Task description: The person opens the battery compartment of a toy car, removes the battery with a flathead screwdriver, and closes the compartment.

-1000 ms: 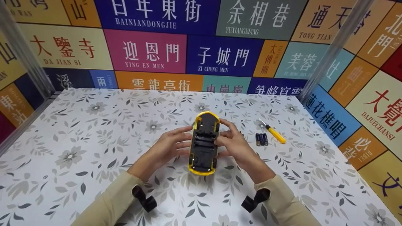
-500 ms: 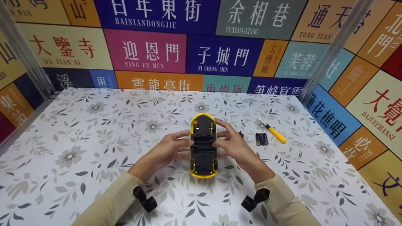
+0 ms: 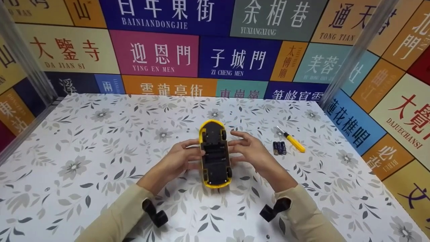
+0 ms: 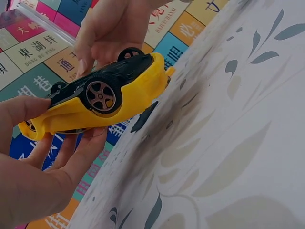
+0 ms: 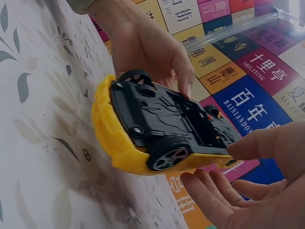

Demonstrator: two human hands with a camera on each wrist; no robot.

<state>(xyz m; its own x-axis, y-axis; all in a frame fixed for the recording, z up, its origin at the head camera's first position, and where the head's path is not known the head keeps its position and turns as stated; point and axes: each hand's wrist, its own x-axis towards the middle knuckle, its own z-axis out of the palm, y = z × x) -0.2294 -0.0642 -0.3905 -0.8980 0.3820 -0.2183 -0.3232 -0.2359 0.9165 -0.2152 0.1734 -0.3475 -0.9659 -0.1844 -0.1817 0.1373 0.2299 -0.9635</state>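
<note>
A yellow toy car (image 3: 215, 168) is held upside down above the table, its black underside facing up with an uncovered battery compartment (image 3: 215, 154) in it. My left hand (image 3: 176, 156) pinches the car's left side, thumb on the edge of the underside and fingers beneath, as the left wrist view shows. At the car's right side is my right hand (image 3: 253, 153), its fingers loosely spread. In the right wrist view its thumb (image 5: 257, 143) comes close to the car's edge; whether it touches cannot be told.
Three small dark batteries (image 3: 279, 148) lie side by side on the table to the right. Beyond them is a screwdriver (image 3: 294, 142) with a yellow handle. A patterned white cloth (image 3: 111, 144) covers the table, and panels with lettering (image 3: 154, 53) stand behind it.
The car has shifted slightly left and tilted. My right hand has loosened from its side, its thumb lifting off the underside, while my left thumb has come onto the edge.
</note>
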